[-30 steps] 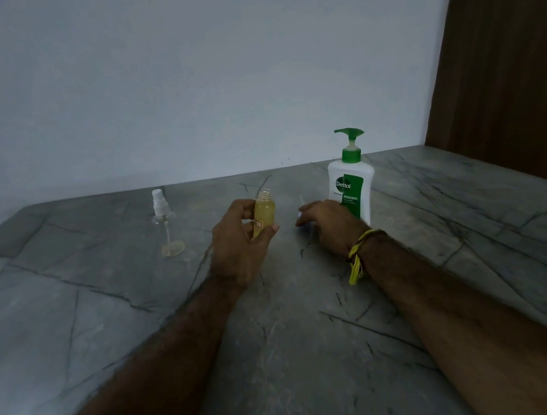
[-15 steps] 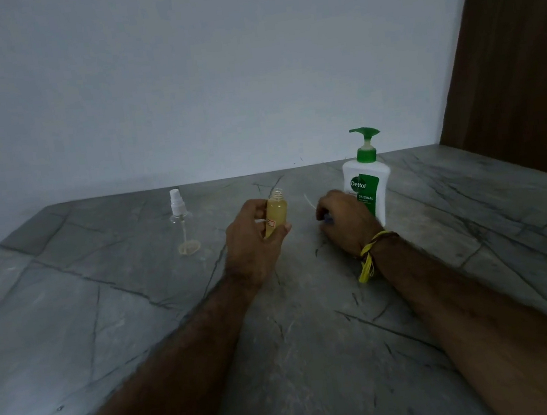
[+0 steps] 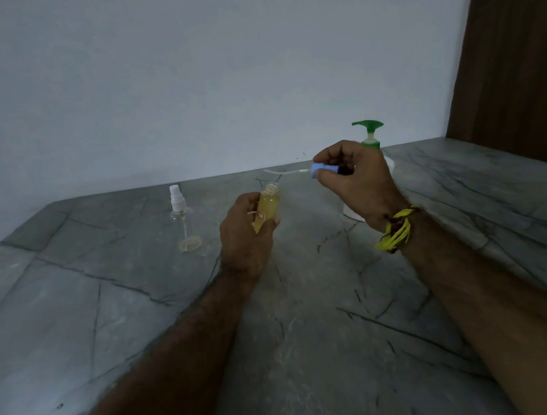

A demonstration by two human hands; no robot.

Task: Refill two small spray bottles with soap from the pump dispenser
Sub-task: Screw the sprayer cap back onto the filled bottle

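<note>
My left hand (image 3: 246,236) grips a small open bottle of yellow soap (image 3: 268,208), tilted a little to the right, its threaded neck bare. My right hand (image 3: 355,180) holds up a blue spray cap (image 3: 318,170) sideways, and its thin white dip tube (image 3: 283,171) points left above the bottle's mouth. A second small spray bottle (image 3: 182,218), clear and nearly empty with a white cap on, stands to the left on the table. The green pump dispenser (image 3: 369,131) stands behind my right hand, its body mostly hidden.
Everything rests on a grey marble table (image 3: 314,323) against a plain white wall. A dark wooden panel (image 3: 515,57) rises at the right. A yellow thread band (image 3: 395,230) is tied on my right wrist.
My right hand has lifted off the table with the blue spray cap and raised it to the bottle's height. My left hand keeps the yellow bottle in about the same place.
</note>
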